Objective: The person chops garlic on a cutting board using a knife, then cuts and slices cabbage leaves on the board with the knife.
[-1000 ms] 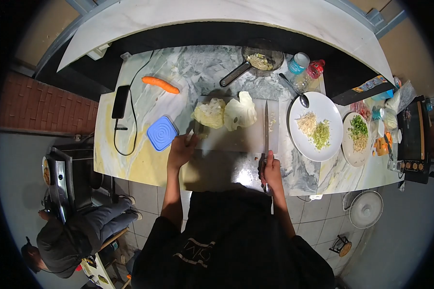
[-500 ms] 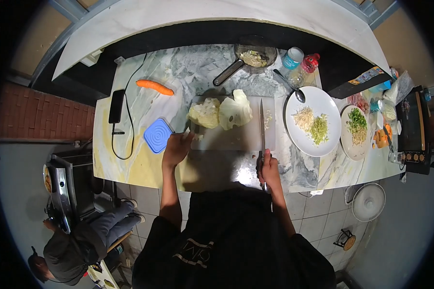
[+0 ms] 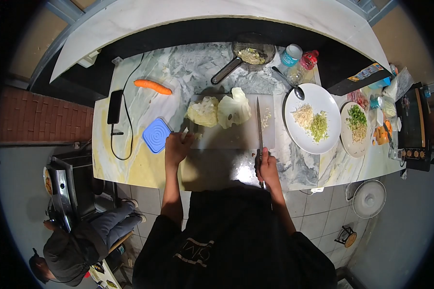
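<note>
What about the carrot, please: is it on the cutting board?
No, the carrot lies on the marble countertop, left of the cutting board.

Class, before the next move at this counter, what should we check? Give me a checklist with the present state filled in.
1. Knife held by its handle in the right hand: ok.
2. Left hand away from the blade: ok, it is at the board's left side.
3. Cabbage on the cutting board: ok.
4. Board free of scraps: not ok, pale bits lie right of the blade.
5. Phone off the board: ok, it lies far left.
6. Board secured against slipping: cannot tell.
</note>
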The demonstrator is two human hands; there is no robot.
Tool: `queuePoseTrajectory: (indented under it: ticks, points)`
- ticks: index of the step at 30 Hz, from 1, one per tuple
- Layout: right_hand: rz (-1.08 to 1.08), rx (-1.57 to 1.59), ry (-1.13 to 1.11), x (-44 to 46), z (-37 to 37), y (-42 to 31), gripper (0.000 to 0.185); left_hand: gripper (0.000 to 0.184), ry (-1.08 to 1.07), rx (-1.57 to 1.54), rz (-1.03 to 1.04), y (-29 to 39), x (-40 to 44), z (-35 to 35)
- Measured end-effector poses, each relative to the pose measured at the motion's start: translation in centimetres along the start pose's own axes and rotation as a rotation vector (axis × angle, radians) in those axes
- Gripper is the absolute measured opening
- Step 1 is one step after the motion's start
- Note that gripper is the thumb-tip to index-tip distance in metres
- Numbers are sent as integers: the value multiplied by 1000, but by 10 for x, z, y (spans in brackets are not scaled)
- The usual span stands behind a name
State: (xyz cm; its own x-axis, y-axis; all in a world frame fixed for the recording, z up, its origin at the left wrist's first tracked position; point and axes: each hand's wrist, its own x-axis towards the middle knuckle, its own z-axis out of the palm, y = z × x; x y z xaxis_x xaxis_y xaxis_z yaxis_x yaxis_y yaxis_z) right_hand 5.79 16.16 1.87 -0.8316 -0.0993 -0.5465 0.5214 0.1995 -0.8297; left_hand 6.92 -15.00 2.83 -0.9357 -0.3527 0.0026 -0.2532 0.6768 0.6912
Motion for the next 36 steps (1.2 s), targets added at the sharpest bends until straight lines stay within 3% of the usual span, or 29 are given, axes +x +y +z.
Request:
queuePoseTrajectory:
  ticks: [2,5,12,18,21,23,24,26,29,30,34,36]
  points:
    - [9,-4,6,0,0,-1,67,35,35,118,42,1,0,-1]
    - [-3,-19,-1,1,-1,1,67,39,-97,75,-32,9,1,-9]
    - [0,-8,4,0,1,-2,67,40,-80,78,-22,2,3,-8]
    - [-18,12,-11,-2,0,-3,65,28,-46,11,15,12,1,-15]
    - [-1,1,8,-1,-1,-6,66,26,-66,-108,58,29,0,-23]
    - [14,-13,19,-2,-2,-5,66,36,-108,-459,-38,52,0,-23]
    - [9,-7,3,-1,-2,-3,66,36,-106,-460,-37,54,1,-20]
    - [1,0,-12,0,-1,1,66,44,-305,-583,-176,58,3,-16]
    - [-13,0,11,0,2,1,65,47,-415,-735,-226,64,-5,17]
    - [15,-3,-10,-1,2,-2,64,47,-566,-603,-221,67,1,23]
    - [69,48,-68,-1,1,4,60,46,-675,-690,-255,94,-4,44]
    - [97,108,-108,-1,1,5,57,44,-703,-581,-298,103,-4,48]
